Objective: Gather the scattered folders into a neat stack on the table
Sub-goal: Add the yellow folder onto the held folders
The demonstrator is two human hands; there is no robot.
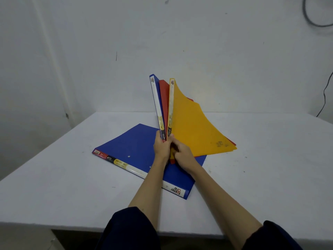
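Note:
A blue folder [133,147] lies flat on the white table [270,168], its labelled spine facing me. Above it I hold three folders upright by their lower ends, fanned apart: a second blue folder [156,98] on the left, a red folder [164,98] in the middle and a yellow folder [194,127] on the right, which leans over to the right. My left hand [162,147] grips the blue spine's bottom end. My right hand [182,154] clasps the bottoms of the red and yellow folders. The two hands touch.
The table's front edge runs close to me, with a dark gap beneath it. A white wall stands right behind the table's far edge. Dark cables [324,98] hang down the wall at the far right.

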